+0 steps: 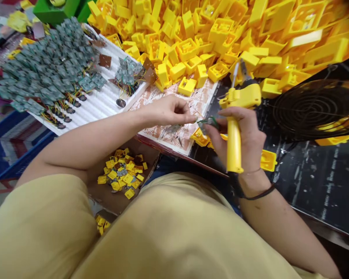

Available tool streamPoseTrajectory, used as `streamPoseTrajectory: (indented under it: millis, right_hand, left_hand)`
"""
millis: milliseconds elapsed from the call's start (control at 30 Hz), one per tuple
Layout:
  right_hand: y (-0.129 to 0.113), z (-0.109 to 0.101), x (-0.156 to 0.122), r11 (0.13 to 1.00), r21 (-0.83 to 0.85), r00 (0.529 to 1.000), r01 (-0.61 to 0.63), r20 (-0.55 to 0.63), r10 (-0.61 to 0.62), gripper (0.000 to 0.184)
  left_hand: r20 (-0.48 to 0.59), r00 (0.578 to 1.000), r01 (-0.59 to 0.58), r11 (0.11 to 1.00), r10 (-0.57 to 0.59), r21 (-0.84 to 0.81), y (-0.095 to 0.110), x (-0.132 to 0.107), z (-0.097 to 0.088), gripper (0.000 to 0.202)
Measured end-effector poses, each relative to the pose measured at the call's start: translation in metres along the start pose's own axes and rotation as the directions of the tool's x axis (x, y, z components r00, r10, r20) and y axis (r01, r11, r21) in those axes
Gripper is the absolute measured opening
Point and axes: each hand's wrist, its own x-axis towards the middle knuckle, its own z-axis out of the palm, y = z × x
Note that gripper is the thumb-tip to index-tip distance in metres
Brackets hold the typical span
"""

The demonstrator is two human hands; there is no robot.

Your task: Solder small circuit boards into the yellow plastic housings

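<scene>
While the feed holds steady, I can see the left hand (169,110) stretched out over the near edge of the worktop (322,182), fingers curled in and thumb and forefinger pinched tight on the left end of a small green circuit board (209,122). That board sits in the air between the two hands, just above the near edge of a patterned sheet (174,135). On the other side, the right hand (247,139) is wrapped firmly around the handle of a yellow soldering iron (234,153), with its fingertips also touching the board. I can't tell which hand bears the board's weight. The iron stands nearly upright in that fist, its metal tip pointing away toward the far edge and its cable dropping past a dark wristband (260,193). Across the far side of the worktop there's a huge heap of yellow plastic housings (209,31), spilling down to the sheet. Toward the far-left corner, a white ribbed tray (104,101) carries a mound of grey-green circuit boards (46,69) with coloured wires. At the right edge, a black wire fan guard (317,108) lies flat. Below the near edge, by the left forearm, a cardboard box (104,195) holds small yellow pieces (123,174), and a blue crate (17,155) stands further left.
</scene>
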Motion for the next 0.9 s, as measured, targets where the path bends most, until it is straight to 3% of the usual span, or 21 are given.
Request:
streamPoseTrajectory:
  millis: [100, 200, 333, 433, 567, 667, 800, 900]
  right_hand:
    - [0.007, -0.004, 0.002, 0.996, 0.067, 0.996, -0.060, -0.056, 0.064, 0.035]
    - [0.011, -0.004, 0.003, 0.980, 0.136, 0.985, -0.148, -0.066, 0.158, 0.038]
    - [0.012, 0.002, 0.003, 0.981, 0.119, 0.983, -0.155, -0.081, 0.165, 0.038]
    - [0.011, 0.006, 0.002, 0.987, 0.094, 0.984, -0.128, -0.109, 0.138, 0.037]
    - [0.008, 0.010, -0.001, 0.991, 0.097, 0.986, -0.096, -0.129, 0.109, 0.038]
    - [0.004, 0.013, -0.005, 0.993, 0.100, 0.988, -0.056, -0.138, 0.070, 0.036]
    - [-0.003, 0.016, -0.010, 0.996, 0.084, 0.988, 0.005, -0.156, 0.008, 0.034]
    - [-0.006, 0.016, -0.014, 0.997, 0.051, 0.987, 0.056, -0.153, -0.048, 0.034]
  left_hand:
    - [-0.039, 0.998, -0.044, 0.965, 0.056, 0.258, -0.012, -0.001, -0.027, 0.026]
    - [-0.095, 0.993, -0.003, 0.834, 0.067, 0.552, -0.022, -0.001, -0.041, 0.025]
    - [-0.210, 0.973, 0.117, 0.581, 0.095, 0.805, -0.022, -0.006, -0.034, 0.013]
    - [-0.185, 0.950, 0.026, 0.525, 0.251, 0.850, -0.015, -0.016, -0.015, 0.025]
    - [-0.152, 0.932, -0.177, 0.778, 0.330, 0.602, -0.020, -0.024, 0.019, 0.031]
    - [-0.320, 0.902, -0.195, 0.935, 0.290, 0.296, -0.037, -0.022, 0.044, 0.034]
    - [-0.468, 0.850, -0.250, 0.967, 0.241, 0.043, -0.050, -0.017, 0.065, 0.035]
    - [-0.482, 0.856, -0.266, 0.959, 0.189, -0.095, -0.047, -0.015, 0.071, 0.033]
